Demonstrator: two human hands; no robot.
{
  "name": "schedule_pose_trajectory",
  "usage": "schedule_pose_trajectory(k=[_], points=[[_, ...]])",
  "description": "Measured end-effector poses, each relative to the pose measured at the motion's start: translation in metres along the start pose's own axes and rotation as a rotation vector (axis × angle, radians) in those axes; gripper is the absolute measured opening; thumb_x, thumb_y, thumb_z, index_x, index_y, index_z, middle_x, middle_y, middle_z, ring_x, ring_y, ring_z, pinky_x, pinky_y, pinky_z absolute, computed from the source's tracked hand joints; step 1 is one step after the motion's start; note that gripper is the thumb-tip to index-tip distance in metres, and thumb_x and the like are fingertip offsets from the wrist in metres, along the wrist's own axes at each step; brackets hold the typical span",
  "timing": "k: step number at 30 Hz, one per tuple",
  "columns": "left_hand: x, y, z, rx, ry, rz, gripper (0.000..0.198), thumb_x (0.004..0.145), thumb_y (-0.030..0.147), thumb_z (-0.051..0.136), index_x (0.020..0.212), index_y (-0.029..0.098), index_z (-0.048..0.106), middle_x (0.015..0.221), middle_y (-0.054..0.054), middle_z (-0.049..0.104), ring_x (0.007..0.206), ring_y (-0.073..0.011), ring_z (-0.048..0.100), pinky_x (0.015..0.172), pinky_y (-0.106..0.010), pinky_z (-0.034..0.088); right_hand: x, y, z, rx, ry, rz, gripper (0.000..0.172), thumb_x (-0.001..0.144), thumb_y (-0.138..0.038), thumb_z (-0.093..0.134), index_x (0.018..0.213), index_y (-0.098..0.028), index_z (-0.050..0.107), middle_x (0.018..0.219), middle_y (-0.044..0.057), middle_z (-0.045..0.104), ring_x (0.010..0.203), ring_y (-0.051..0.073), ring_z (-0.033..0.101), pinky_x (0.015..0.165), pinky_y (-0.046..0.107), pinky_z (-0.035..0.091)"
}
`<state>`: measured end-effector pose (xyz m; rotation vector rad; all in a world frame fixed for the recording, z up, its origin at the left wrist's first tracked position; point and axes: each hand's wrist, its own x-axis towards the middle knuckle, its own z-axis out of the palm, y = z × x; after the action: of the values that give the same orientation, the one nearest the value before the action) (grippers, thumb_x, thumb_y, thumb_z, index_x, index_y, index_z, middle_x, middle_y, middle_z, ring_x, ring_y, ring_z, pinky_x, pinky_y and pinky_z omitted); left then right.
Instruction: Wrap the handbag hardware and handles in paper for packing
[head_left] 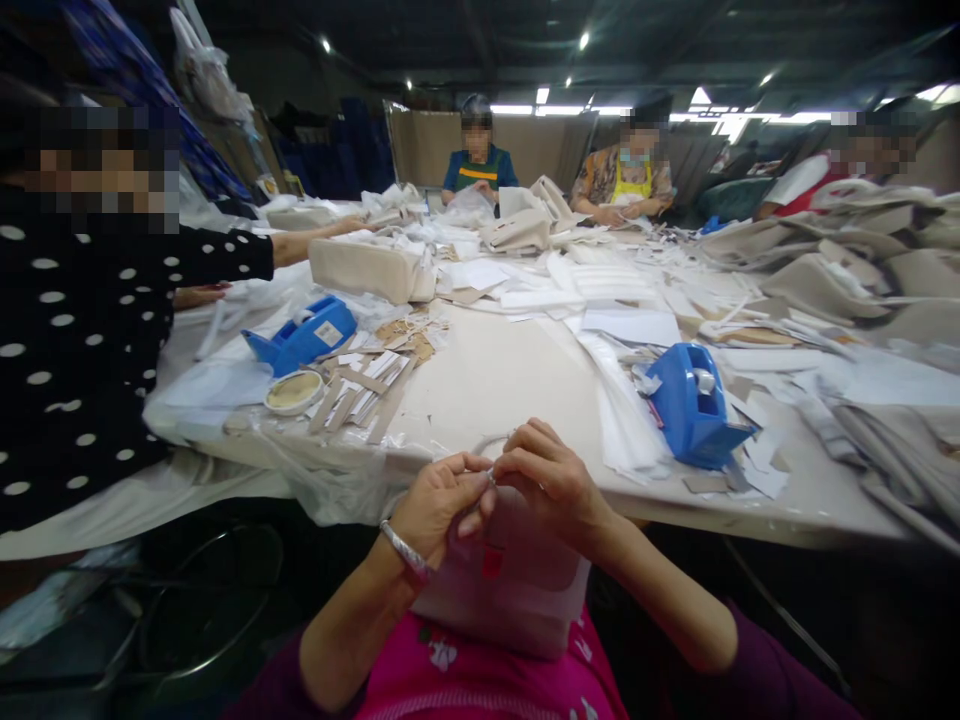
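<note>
A pale, box-shaped bag (517, 600) rests on my lap against the table edge, with a small red patch (493, 562) on its side. Above it, my left hand (442, 500) is closed in a pinch, a silver bangle on its wrist. My right hand (551, 475) pinches from the other side, and the fingertips of both hands meet. Between them shows a tiny whitish, shiny bit (491, 477), too small to name. A thin, pale loop (491, 440), perhaps the bag's handle, curves up just behind the fingers. My hands hide part of the bag's top.
Blue tape dispensers stand left (304, 335) and right (694, 405) on the table (510, 370). A round tin (294, 392) and card strips (367, 385) lie left. Beyond are a beige bag (367, 268), white sheets and heaped material (832, 280). Several people sit around the table.
</note>
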<state>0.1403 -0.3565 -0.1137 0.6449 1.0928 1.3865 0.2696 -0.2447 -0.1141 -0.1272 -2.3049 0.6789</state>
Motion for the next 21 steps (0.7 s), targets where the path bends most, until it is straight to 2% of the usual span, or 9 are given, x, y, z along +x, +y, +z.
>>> schedule_pose_trajectory(k=[5, 7, 9, 13, 15, 18, 21], points=[[0.001, -0.006, 0.005, -0.061, 0.043, 0.006, 0.032, 0.072, 0.034, 0.068, 0.087, 0.014, 0.048, 0.056, 0.005, 0.054, 0.033, -0.0014, 0.034, 0.035, -0.015, 0.022, -0.016, 0.000, -0.008, -0.129, -0.089, -0.012, 0.019, 0.086, -0.011, 0.047, 0.090, -0.019, 0.064, 0.076, 0.004, 0.054, 0.076, 0.016, 0.045, 0.069, 0.030, 0.037], [0.000, -0.007, 0.005, -0.036, 0.072, 0.037, 0.030, 0.074, 0.034, 0.066, 0.086, 0.015, 0.047, 0.056, 0.005, 0.054, 0.034, -0.0014, 0.034, 0.036, -0.014, 0.020, -0.023, -0.003, -0.014, -0.176, -0.140, 0.064, 0.022, 0.085, -0.011, 0.047, 0.088, -0.020, 0.066, 0.077, 0.005, 0.055, 0.076, 0.016, 0.047, 0.068, 0.029, 0.037], [-0.001, -0.006, 0.004, 0.006, 0.095, 0.072, 0.028, 0.076, 0.034, 0.064, 0.087, 0.016, 0.046, 0.057, 0.005, 0.055, 0.034, -0.0013, 0.035, 0.036, -0.014, 0.020, -0.029, -0.009, -0.019, -0.140, -0.136, 0.225, 0.022, 0.085, -0.014, 0.047, 0.086, -0.020, 0.068, 0.076, 0.004, 0.056, 0.072, 0.015, 0.049, 0.064, 0.027, 0.037], [-0.002, -0.006, 0.007, 0.155, 0.116, 0.151, 0.025, 0.081, 0.035, 0.059, 0.087, 0.016, 0.046, 0.059, 0.004, 0.056, 0.036, -0.0018, 0.037, 0.037, -0.014, 0.022, -0.030, -0.026, -0.018, 0.228, -0.031, 0.607, 0.020, 0.086, -0.027, 0.051, 0.089, -0.020, 0.070, 0.075, 0.002, 0.063, 0.069, 0.013, 0.055, 0.065, 0.024, 0.041], [-0.002, -0.007, 0.011, 0.222, 0.138, 0.192, 0.024, 0.082, 0.035, 0.058, 0.090, 0.016, 0.046, 0.059, 0.004, 0.055, 0.037, -0.0020, 0.037, 0.038, -0.014, 0.024, -0.025, -0.034, -0.011, 0.467, -0.022, 0.741, 0.024, 0.086, -0.033, 0.052, 0.081, -0.018, 0.069, 0.067, 0.001, 0.061, 0.061, 0.011, 0.053, 0.061, 0.023, 0.041], [-0.003, -0.012, 0.018, 0.263, 0.171, 0.223, 0.031, 0.083, 0.034, 0.057, 0.104, 0.016, 0.045, 0.057, 0.006, 0.053, 0.037, -0.0030, 0.038, 0.037, -0.014, 0.025, -0.015, -0.037, 0.003, 0.863, -0.018, 0.864, 0.032, 0.083, -0.042, 0.054, 0.068, -0.015, 0.063, 0.049, -0.003, 0.049, 0.043, 0.006, 0.040, 0.044, 0.020, 0.033], [-0.003, -0.014, 0.021, 0.209, 0.153, 0.205, 0.039, 0.083, 0.034, 0.057, 0.114, 0.017, 0.039, 0.056, 0.007, 0.053, 0.036, -0.0038, 0.039, 0.036, -0.014, 0.026, -0.007, -0.034, 0.014, 1.122, 0.088, 0.963, 0.033, 0.075, -0.045, 0.063, 0.068, -0.013, 0.061, 0.041, -0.006, 0.041, 0.036, 0.005, 0.033, 0.036, 0.018, 0.025]])
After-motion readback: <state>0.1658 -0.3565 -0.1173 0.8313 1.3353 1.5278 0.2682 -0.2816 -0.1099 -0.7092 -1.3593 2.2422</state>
